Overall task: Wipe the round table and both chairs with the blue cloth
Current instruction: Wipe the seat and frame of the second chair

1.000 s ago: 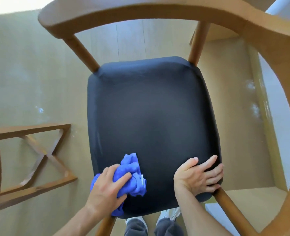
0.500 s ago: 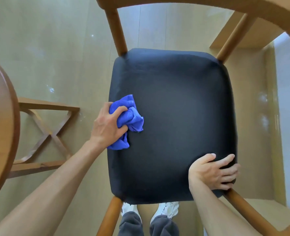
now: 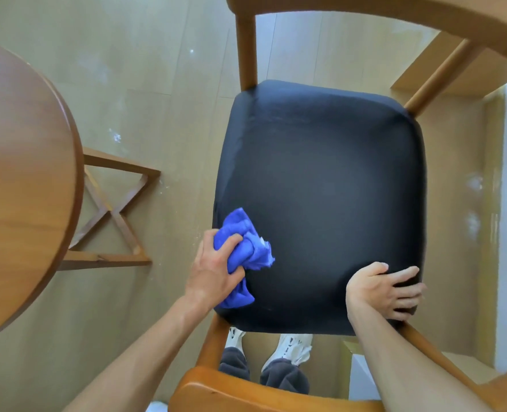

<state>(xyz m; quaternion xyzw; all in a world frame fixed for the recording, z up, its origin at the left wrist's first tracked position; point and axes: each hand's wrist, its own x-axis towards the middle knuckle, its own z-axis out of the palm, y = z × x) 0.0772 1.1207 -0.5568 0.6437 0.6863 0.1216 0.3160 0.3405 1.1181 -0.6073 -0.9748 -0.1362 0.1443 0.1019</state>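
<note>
Both of my hands are on the chair's black seat (image 3: 320, 188). My left hand (image 3: 213, 272) has its fingers curled round the bunched blue cloth (image 3: 243, 254), pressing it onto the seat's near left edge; part of the cloth sticks out above my knuckles and part hangs below my palm. Across the seat from that grip, my right hand (image 3: 386, 289) lies with fingers spread over the near right corner, wrapping the edge. Left of the cloth hand, apart from the chair, I see the round table (image 3: 23, 173) and its crossed wooden base (image 3: 112, 209). Below the seat my white shoes (image 3: 293, 346) show.
</note>
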